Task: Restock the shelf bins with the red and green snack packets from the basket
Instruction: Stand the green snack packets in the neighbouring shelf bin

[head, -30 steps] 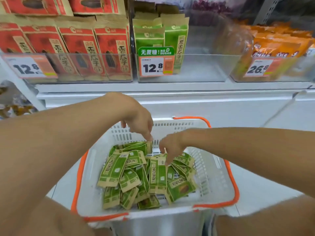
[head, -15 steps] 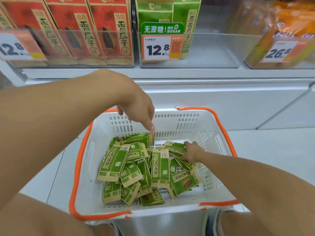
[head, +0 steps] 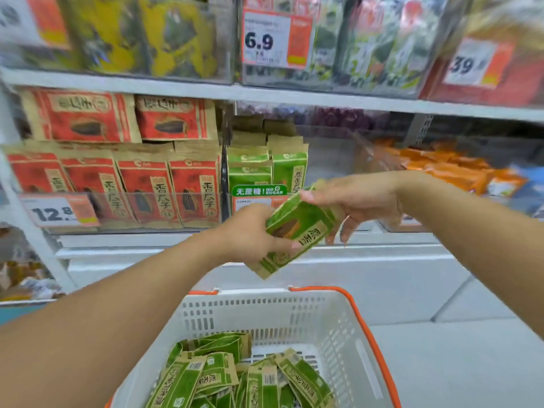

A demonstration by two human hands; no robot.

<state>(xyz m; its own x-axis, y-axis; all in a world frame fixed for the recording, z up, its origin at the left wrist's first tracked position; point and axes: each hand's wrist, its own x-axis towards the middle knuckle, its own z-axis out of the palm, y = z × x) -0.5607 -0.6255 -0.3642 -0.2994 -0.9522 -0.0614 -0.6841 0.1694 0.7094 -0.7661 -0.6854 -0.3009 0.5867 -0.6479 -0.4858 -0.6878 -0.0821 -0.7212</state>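
Observation:
Both hands hold a small stack of green snack packets in the air above the basket, in front of the shelf. My left hand grips the stack's lower left end. My right hand pinches its upper right end, with the lower fingers spread loose. The white basket with orange rim sits below and holds several more green packets. Behind the hands is a clear shelf bin with a few upright green packets at its left. Red packets fill the bin to the left.
A green "no sugar" tag hangs on the green bin's front. Orange packets lie in a bin on the right. The shelf above carries other snacks behind price tags. A white ledge runs under the bins; grey floor lies to the right.
Both hands left the basket and rose toward the shelf, now holding green packets between them. The view tilted up, showing the higher shelf.

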